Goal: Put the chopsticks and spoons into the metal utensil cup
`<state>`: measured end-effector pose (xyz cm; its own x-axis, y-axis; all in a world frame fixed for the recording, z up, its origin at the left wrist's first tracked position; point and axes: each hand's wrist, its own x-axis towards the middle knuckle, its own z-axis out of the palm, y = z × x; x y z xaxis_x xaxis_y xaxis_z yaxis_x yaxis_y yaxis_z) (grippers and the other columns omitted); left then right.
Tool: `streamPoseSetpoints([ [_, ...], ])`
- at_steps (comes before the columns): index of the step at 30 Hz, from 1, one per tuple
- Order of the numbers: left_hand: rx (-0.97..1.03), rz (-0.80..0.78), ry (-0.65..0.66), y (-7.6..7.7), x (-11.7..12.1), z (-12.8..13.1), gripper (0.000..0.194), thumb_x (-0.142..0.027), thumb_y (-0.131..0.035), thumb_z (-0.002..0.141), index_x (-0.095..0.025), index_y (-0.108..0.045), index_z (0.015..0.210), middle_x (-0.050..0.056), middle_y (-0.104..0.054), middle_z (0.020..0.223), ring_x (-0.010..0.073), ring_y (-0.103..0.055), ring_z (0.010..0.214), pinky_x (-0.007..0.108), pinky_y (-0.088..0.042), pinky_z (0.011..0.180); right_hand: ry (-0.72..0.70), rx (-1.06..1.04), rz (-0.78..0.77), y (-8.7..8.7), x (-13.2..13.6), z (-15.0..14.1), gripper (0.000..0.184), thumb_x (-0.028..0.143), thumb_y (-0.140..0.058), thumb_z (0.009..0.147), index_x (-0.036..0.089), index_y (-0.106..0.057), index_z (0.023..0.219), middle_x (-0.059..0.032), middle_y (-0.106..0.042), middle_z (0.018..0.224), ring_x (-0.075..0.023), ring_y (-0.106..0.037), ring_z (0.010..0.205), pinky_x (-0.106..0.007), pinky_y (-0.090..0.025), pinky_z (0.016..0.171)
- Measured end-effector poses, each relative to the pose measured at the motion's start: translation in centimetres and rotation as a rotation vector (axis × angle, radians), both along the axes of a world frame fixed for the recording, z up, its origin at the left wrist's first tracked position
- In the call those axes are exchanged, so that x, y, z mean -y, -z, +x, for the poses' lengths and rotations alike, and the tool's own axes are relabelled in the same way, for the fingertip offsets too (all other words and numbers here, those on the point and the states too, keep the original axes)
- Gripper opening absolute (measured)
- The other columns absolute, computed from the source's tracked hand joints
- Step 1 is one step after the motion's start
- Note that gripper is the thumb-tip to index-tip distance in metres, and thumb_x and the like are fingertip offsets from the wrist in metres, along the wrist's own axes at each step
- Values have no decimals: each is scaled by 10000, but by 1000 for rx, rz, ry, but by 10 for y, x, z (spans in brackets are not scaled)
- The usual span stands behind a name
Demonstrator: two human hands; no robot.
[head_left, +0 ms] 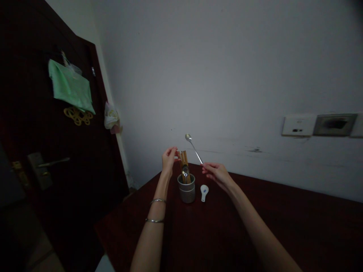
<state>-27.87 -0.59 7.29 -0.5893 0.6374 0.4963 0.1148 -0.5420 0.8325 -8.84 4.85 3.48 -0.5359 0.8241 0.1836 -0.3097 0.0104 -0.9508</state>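
Already the cup (pixel 187 194) holds chopsticks (pixel 185 158) and metal spoon (pixel 185 170); white spoon (pixel 204 190) lies right, right hand (pixel 217 175) pinches long spoon (pixel 196 152); grip unclear for left hand (pixel 169 158).

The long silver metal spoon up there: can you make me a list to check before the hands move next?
1. Right hand holding the long silver metal spoon: ok.
2. Round grey metal cup upright on the dark red wooden table: ok.
3. Left hand gripping the thin brown wooden chopsticks firmly: cannot tell.
4. Cup's opening unobstructed: not ok; chopsticks and another silver metal spoon stick out.
5. Small white spoon apart from both hands: ok.
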Motion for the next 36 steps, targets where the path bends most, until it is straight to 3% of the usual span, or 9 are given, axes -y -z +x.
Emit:
streamPoseSetpoints([
  [3, 40, -28, -131, 16, -11, -19, 295, -407, -558, 695, -125, -562, 781, 46, -565, 740, 99, -539, 616, 197, -451, 506, 153, -33, -78, 12, -19, 7, 106, 191, -636, 688, 104, -647, 749, -45, -632, 635, -77, -578, 535, -126, -449, 429],
  [5, 87, -91, -133, 29, -17, -29, 254, -366, -528, 726, -127, -558, 806, 60, -578, 784, 102, -554, 628, 201, -452, 520, 221, -20, -108, 26, -33, 9, 70, 159, -642, 680, 99, -636, 717, -36, -618, 578, -75, -567, 497, -130, -456, 425],
  [11, 251, -313, 174, 68, -26, -44, 289, -380, -425, 805, -128, -542, 884, 107, -618, 827, 140, -603, 647, 269, -488, 587, 236, 214, -148, 70, -66, -10, 89, 115, -555, 750, 92, -585, 670, -6, -565, 496, -60, -525, 416, -156, -465, 420],
  [15, 292, -366, 207, 80, -30, -50, 305, -381, -410, 815, -115, -550, 866, 115, -632, 798, 149, -612, 616, 283, -494, 577, 233, 358, -120, 84, -82, -29, 168, 116, -506, 783, 100, -554, 622, 21, -512, 433, -54, -479, 358, -159, -437, 383],
  [20, 306, -396, 154, 81, -29, -50, 248, -334, -444, 792, -114, -556, 821, 100, -639, 734, 153, -619, 594, 271, -494, 548, 210, 451, -104, 96, -105, -41, 217, 108, -491, 779, 115, -527, 565, 27, -491, 405, -56, -450, 331, -162, -396, 359],
  [27, 302, -303, -83, 68, -25, -45, 176, -278, -550, 692, -114, -575, 751, 86, -625, 742, 130, -602, 605, 219, -476, 503, 211, 537, -74, 111, -124, -40, 232, 127, -489, 764, 141, -507, 533, 50, -452, 381, -57, -429, 333, -162, -388, 377],
  [36, 287, -178, -33, 51, -17, -36, 220, -315, -585, 609, -126, -576, 723, 76, -612, 778, 149, -602, 672, 208, -457, 480, 221, 573, -31, 119, -127, -42, 249, 163, -462, 771, 150, -486, 523, 57, -441, 390, -52, -428, 332, -160, -405, 385],
])
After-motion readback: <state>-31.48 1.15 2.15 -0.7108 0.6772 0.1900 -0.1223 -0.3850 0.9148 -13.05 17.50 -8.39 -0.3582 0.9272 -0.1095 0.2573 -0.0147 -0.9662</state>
